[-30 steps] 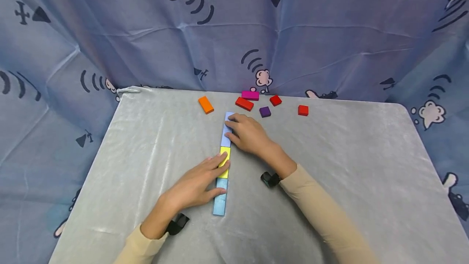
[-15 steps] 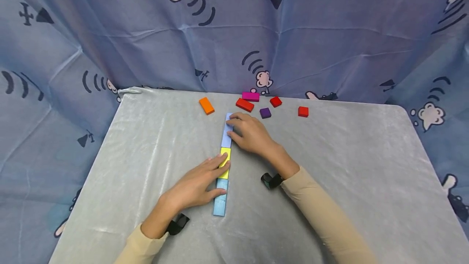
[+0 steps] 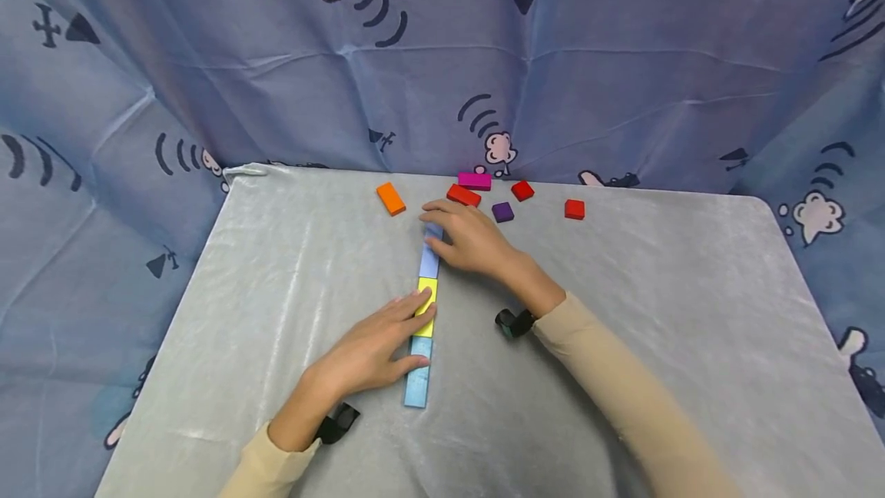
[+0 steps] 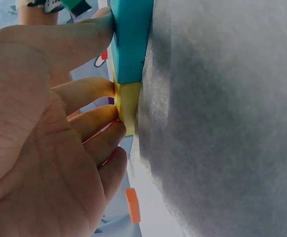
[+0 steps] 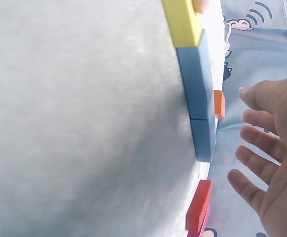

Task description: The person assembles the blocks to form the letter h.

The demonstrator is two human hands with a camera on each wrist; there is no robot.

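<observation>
Touches the yellow block [image 4: 129, 103] with the index and middle fingers of the left hand [image 3: 376, 344], and the light blue block [image 3: 417, 386] with its thumb. Keeps those fingers straight and slightly spread, laid across rather than wrapped round. Continues past the left fingertips with a longer periwinkle block [image 3: 429, 262], set end to end with the yellow, then with a shorter periwinkle block [image 5: 202, 140] below the fingers of the right hand [image 3: 470, 237].

Bends the right fingers loosely, each apart from the next, with no block between them; apparently just clear of the periwinkle, though hard to judge for contact from above.

Shows, beyond and to the left of the right fingertips, an orange block [image 3: 390, 199]. Includes, just beyond the right knuckles, a red oblong block [image 3: 463, 195], with a magenta block [image 3: 475, 181] behind. Adds, beyond and to the right of that hand, a purple block [image 3: 502, 212], a small red block [image 3: 522, 190] and, farther right, an outer red block [image 3: 575, 209].

Spreads out beneath both hands as silvery grey cloth [image 3: 691, 313]; rises beyond them as a patterned blue curtain [image 3: 442, 14].
</observation>
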